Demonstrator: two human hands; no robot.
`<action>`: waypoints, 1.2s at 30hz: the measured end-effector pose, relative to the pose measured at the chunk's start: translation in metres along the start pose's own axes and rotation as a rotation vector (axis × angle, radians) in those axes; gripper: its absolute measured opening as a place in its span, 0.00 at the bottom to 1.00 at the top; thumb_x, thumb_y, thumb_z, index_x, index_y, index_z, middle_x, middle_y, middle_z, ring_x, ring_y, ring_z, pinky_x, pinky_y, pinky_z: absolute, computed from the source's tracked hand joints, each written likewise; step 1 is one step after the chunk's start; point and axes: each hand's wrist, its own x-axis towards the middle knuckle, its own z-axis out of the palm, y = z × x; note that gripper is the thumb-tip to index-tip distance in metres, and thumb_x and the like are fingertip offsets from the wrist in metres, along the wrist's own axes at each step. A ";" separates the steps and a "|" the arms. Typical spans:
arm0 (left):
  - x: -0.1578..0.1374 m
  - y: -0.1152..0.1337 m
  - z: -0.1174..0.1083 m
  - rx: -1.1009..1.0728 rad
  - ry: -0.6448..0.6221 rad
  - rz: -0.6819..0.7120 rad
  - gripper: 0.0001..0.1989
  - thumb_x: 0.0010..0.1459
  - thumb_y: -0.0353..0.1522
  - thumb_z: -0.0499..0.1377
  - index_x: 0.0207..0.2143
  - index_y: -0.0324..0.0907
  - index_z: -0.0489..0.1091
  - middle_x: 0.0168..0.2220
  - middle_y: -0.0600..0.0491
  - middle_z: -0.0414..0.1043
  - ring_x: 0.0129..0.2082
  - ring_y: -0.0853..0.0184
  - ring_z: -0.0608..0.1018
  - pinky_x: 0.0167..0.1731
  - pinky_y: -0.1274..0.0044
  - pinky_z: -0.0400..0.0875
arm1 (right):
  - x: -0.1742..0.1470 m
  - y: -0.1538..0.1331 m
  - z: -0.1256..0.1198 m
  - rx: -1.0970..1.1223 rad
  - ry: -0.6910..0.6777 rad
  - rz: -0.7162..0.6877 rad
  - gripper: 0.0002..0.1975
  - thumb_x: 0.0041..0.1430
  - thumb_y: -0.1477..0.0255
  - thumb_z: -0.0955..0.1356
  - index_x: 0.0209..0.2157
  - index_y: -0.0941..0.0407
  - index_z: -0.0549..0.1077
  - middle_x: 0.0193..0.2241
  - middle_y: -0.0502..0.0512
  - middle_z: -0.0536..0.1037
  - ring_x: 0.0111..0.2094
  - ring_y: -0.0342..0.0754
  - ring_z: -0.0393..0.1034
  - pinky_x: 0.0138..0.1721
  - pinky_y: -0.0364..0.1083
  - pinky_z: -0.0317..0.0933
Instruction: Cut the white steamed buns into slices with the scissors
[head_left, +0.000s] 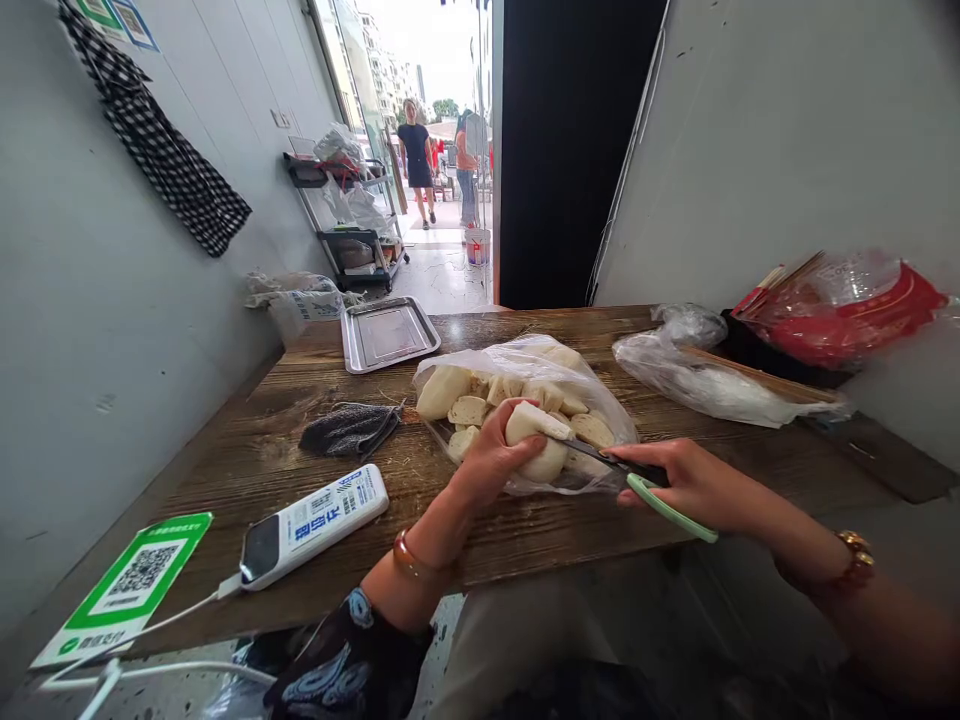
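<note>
White and soft, the bun point(535, 447) is sitting in the curled fingers of the left hand point(491, 462), which are gripping it from the left, just over the open plastic bag point(517, 365) of cut bun pieces. The right hand point(694, 485) is closing around the green handle of the scissors point(649, 485), whose blade is reaching the bun's right side. To cut cleanly, I judge the grip should be staying light, fingertips clear of the blade, pieces dropping into the bag. Around them on the wooden table point(247, 460) are lying a grey cloth point(349, 428), a steel tray point(388, 333) and a power bank point(311, 525).
</note>
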 end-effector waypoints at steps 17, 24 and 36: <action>0.005 -0.008 -0.003 -0.182 -0.050 -0.123 0.30 0.40 0.45 0.73 0.42 0.37 0.76 0.38 0.48 0.78 0.34 0.66 0.77 0.37 0.76 0.71 | 0.002 0.000 -0.003 0.057 -0.095 -0.029 0.44 0.49 0.58 0.75 0.65 0.57 0.64 0.55 0.60 0.77 0.52 0.64 0.72 0.54 0.56 0.64; 0.003 -0.006 -0.003 -0.043 -0.051 -0.025 0.28 0.42 0.43 0.72 0.43 0.37 0.75 0.37 0.50 0.78 0.34 0.67 0.75 0.35 0.78 0.70 | 0.007 -0.008 -0.006 0.030 -0.086 -0.075 0.44 0.46 0.58 0.76 0.64 0.56 0.65 0.56 0.60 0.76 0.53 0.64 0.72 0.55 0.57 0.64; 0.001 -0.001 0.001 0.185 -0.049 0.004 0.23 0.45 0.41 0.70 0.40 0.36 0.75 0.35 0.50 0.76 0.34 0.66 0.73 0.36 0.76 0.69 | 0.014 0.000 0.004 0.026 -0.030 -0.064 0.37 0.49 0.59 0.76 0.59 0.56 0.72 0.47 0.58 0.82 0.46 0.63 0.76 0.51 0.56 0.67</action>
